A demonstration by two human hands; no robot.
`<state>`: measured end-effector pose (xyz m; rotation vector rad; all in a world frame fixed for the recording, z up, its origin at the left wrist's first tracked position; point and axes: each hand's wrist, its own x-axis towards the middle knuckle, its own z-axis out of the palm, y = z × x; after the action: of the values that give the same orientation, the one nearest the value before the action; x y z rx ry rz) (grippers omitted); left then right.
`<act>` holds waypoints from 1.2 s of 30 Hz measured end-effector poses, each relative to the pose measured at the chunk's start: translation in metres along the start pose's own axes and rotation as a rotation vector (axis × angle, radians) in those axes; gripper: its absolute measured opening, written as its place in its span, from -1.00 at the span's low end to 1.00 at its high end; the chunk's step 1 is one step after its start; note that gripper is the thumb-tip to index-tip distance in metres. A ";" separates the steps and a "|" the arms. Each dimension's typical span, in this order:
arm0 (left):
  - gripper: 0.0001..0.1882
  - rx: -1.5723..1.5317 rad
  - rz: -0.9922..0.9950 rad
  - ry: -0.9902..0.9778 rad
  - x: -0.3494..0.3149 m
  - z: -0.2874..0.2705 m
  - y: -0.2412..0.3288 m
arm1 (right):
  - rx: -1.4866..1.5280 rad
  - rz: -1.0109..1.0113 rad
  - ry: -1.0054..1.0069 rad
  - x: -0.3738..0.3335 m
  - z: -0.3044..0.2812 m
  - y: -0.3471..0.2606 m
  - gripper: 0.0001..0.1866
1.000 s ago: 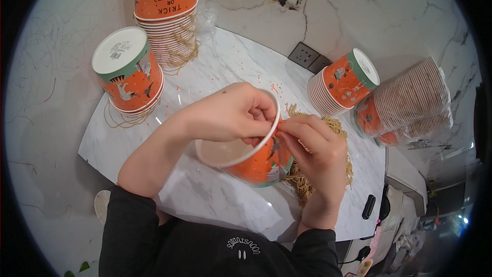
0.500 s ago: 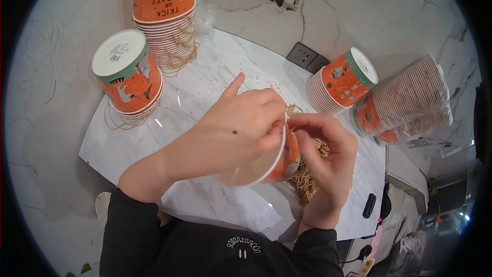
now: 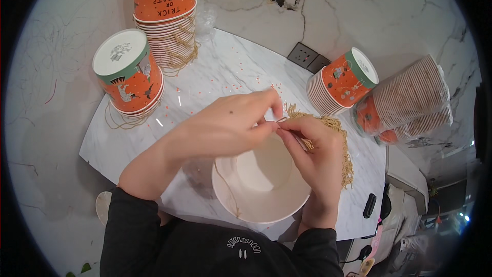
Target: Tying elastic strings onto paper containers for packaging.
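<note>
A white-lined paper bucket (image 3: 271, 197) stands mouth up in front of me, its inside facing me. A thin tan cord (image 3: 227, 184) hangs from its left side down the inner wall. Over its far rim, my left hand (image 3: 225, 125) reaches across with thumb and fingers closed at the cord's other end. My right hand (image 3: 319, 146) pinches that cord end too, the fingertips of both hands nearly touching. Behind the right hand lies a heap of tan cords (image 3: 344, 149), partly hidden by it.
Upside-down orange bucket stacks stand at left (image 3: 130, 84), far left (image 3: 164, 0) and far right (image 3: 343, 79). Plastic-wrapped stacks (image 3: 410, 95) lean beyond the right edge. Small orange bits dot the marble-look table (image 3: 215, 54). A socket (image 3: 302, 55) sits on the wall; a black object (image 3: 369, 205) lies at right.
The bucket has turned from tilted sideways to mouth up and come nearer to me. The cord along its inner wall now shows. Both hands stay close together at its far rim.
</note>
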<state>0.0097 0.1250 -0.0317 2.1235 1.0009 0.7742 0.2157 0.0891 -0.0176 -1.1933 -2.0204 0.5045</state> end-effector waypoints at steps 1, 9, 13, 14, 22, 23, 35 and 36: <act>-0.73 -0.226 -0.041 -0.056 0.004 -0.003 -0.006 | 0.038 -0.025 -0.010 0.002 0.001 0.002 -0.88; -0.64 -0.299 -0.111 -0.264 0.016 -0.017 -0.026 | 0.109 0.000 -0.095 0.011 0.008 0.016 -0.89; -0.75 -0.301 -0.043 -0.278 0.012 -0.019 -0.028 | 0.059 -0.091 -0.143 0.015 0.008 0.017 -0.87; -0.75 -0.251 -0.044 -0.232 0.010 -0.019 -0.026 | 0.060 -0.091 -0.145 0.016 0.008 0.017 -0.87; -0.83 0.022 -0.140 -0.057 0.006 -0.023 -0.014 | 0.043 -0.146 -0.071 0.022 0.019 0.028 -0.86; -0.84 0.035 -0.086 0.026 0.005 -0.020 -0.019 | 0.042 -0.145 -0.070 0.021 0.021 0.027 -0.86; -0.75 -0.543 -0.170 0.167 0.014 -0.011 -0.025 | 0.046 -0.216 -0.100 0.022 0.025 0.027 -0.84; -0.72 -0.706 -0.200 0.136 0.016 -0.011 -0.026 | 0.052 -0.179 -0.094 0.022 0.026 0.027 -0.86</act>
<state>-0.0008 0.1538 -0.0412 1.3622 0.8267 0.9991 0.2054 0.1219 -0.0436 -0.9620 -2.1561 0.5292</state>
